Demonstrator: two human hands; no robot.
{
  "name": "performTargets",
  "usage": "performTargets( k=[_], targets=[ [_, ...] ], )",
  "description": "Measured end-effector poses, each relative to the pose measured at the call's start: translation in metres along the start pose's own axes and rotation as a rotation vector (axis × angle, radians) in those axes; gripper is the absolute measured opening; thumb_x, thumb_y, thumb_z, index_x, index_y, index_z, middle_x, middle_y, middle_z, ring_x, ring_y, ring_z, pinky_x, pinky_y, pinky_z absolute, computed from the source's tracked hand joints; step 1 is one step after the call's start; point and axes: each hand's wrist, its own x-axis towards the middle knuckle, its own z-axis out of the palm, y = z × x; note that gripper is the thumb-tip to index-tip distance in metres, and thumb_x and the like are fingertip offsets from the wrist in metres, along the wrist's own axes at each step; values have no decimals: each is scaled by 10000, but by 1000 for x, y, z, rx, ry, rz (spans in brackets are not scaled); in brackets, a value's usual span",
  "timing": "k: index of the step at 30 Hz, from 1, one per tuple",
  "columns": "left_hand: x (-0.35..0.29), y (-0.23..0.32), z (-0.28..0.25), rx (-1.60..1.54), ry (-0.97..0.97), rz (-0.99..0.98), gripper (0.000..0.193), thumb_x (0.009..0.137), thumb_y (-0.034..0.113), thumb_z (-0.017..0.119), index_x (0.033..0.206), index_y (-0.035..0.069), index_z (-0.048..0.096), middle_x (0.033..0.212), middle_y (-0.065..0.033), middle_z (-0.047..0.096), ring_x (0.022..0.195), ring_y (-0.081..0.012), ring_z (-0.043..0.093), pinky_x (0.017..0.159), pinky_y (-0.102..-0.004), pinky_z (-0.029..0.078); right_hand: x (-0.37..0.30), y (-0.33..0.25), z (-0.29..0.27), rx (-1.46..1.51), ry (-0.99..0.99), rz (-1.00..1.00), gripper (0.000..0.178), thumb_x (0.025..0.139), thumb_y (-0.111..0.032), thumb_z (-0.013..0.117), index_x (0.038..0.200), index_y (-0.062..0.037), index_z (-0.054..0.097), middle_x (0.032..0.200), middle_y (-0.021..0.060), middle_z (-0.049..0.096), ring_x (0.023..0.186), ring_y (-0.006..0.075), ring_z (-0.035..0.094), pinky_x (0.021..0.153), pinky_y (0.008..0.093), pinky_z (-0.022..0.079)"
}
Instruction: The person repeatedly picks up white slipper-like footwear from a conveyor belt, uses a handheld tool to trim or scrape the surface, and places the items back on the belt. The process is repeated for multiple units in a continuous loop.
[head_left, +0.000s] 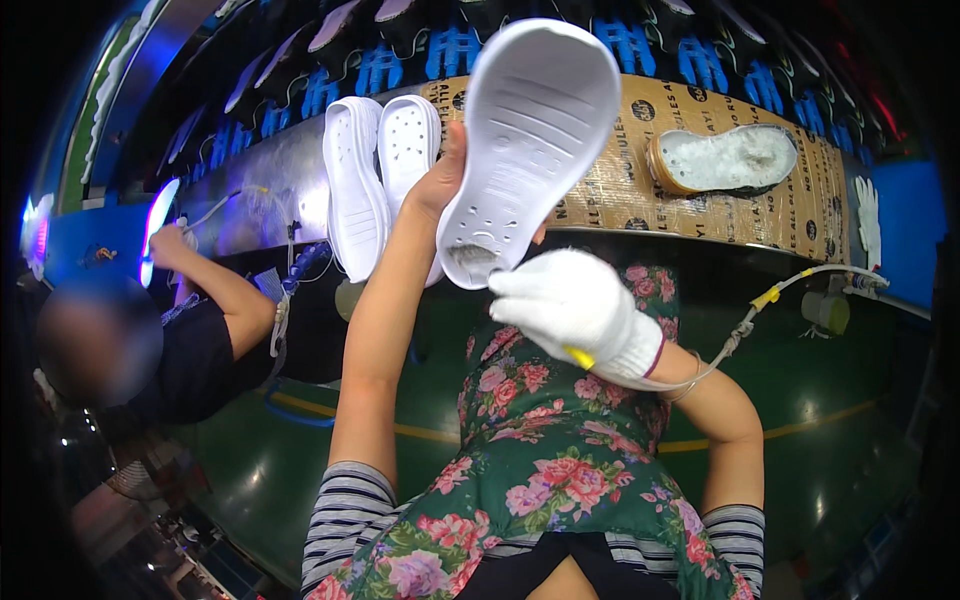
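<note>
My bare left hand (438, 180) is closed on the edge of a white shoe sole (540, 110), raised in front of me with its ridged, perforated inner side showing. The heel end points down toward me and has a dark fuzzy patch. My right hand (570, 305) wears a white knit glove, its fingers bent together beside the heel rim. Along that wrist runs a clear hose (715, 360) with yellow bands, leading toward the bench's right end. Whatever lies between the gloved fingers is hidden. Two more white soles (352, 190) (410, 145) lie side by side left of my left hand.
Printed cardboard (620, 190) covers part of the metal bench (250, 190); a white-crusted, shoe-shaped piece (725, 160) lies there. Behind are racks with blue supports (455, 50). A white glove (867, 220) lies far right. At left, a co-worker's arm (235, 290) holds a brightly lit sole.
</note>
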Motion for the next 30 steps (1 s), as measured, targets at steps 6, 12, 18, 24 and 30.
performTargets(
  k=[6, 12, 18, 24, 30],
  targets=[
    [-4, 16, -2, 573, 326, -105, 941, 927, 763, 582, 1511, 27, 524, 1273, -267, 696, 1015, -397, 766, 799, -544, 672, 7, -1, -4, 173, 19, 132, 322, 721, -40, 847, 1024, -119, 772, 1077, 107, 777, 873, 310, 740, 740, 414, 591],
    [26, 6, -14, 805, 530, 185, 929, 1037, 793, 253, 1575, 72, 485, 1475, -165, 610, 1301, -287, 645, 1064, -414, 559, -2, -6, -22, 523, 105, 666, 125, 839, 11, 808, 962, -8, 807, 1100, 138, 806, 935, 224, 761, 854, 357, 602],
    [10, -26, -22, 201, 525, 842, 543, 1126, 409, 406, 1503, 30, 503, 1394, -174, 655, 1235, -305, 671, 1097, -447, 540, -3, 17, -21, 997, 682, 1088, 189, 881, 78, 718, 1063, 63, 766, 1117, 176, 777, 912, 192, 736, 815, 294, 603],
    [-54, -81, -3, -251, 108, 671, 817, 1050, 659, 382, 1653, 110, 323, 1657, -197, 406, 1451, -499, 450, 1157, -689, 392, -10, 28, -8, 993, 766, 1117, 208, 890, 77, 715, 1093, 64, 759, 1096, 163, 771, 856, 186, 722, 765, 291, 602],
    [-71, -126, 27, -478, 107, 347, 919, 883, 461, 522, 1669, 43, 294, 1662, -269, 383, 1488, -564, 391, 1193, -717, 350, 1, 15, -7, 777, 570, 1016, 187, 856, 60, 747, 1039, 56, 785, 1104, 158, 782, 965, 212, 742, 890, 327, 598]
  ],
)
